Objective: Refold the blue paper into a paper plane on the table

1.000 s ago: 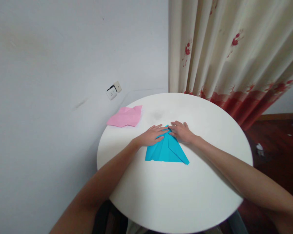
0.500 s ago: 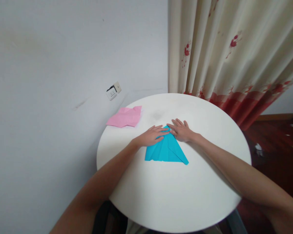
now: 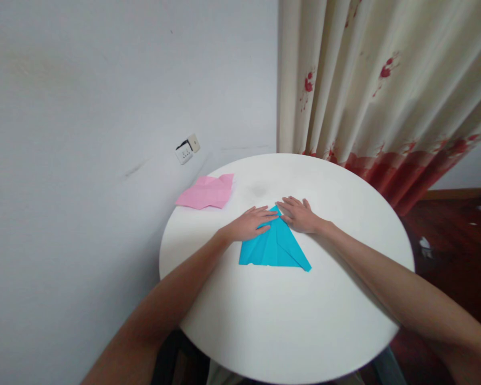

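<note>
The wall [image 3: 84, 107] fills the view from 8 to 12 o'clock of the desk, and the curtain [image 3: 353, 91] hangs beyond it at 1 o'clock. The round white desk [image 3: 288, 315] carries two sheets. The blue sheet [image 3: 270, 251] lies near its middle, folded to a narrow tip that points to 12 o'clock; its broad edge faces 6. Its midline runs 12 to 6, though whether that exceeds the broad edge cannot be told. The creased pink sheet [image 3: 208, 191] lies at 10 o'clock, near the rim.

The person's hands are laid flat, gripping nothing. The left hand [image 3: 249, 223] covers the blue sheet's 10 o'clock side, fingers straight towards 2 or 3. The right hand [image 3: 299, 216] rests at its 1 o'clock side, fingers slightly spread towards 10, fingertips by the tip. The socket [image 3: 184, 153] sits on the wall between 10 and 11.
</note>
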